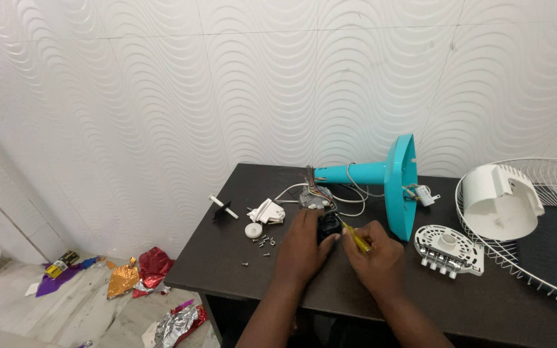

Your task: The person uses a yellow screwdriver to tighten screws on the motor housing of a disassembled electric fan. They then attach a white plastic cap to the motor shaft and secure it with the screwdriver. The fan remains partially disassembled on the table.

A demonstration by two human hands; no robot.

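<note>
Two bare hands work at the middle of a dark table (240, 258). Behind them lies a teal fan stand (391, 177) on its side, with a white wire fan guard (549, 219) far right. Smaller still, the left hand (301, 248) curls its fingers around a black motor part (329, 225), wires trailing toward the stand. The right hand (376, 254) pinches a yellow-handled screwdriver (354, 237), tip at that part. Steady bracing and a squarely seated tip would likely prevent slipping. Loose screws (264, 241) lie just left.
</note>
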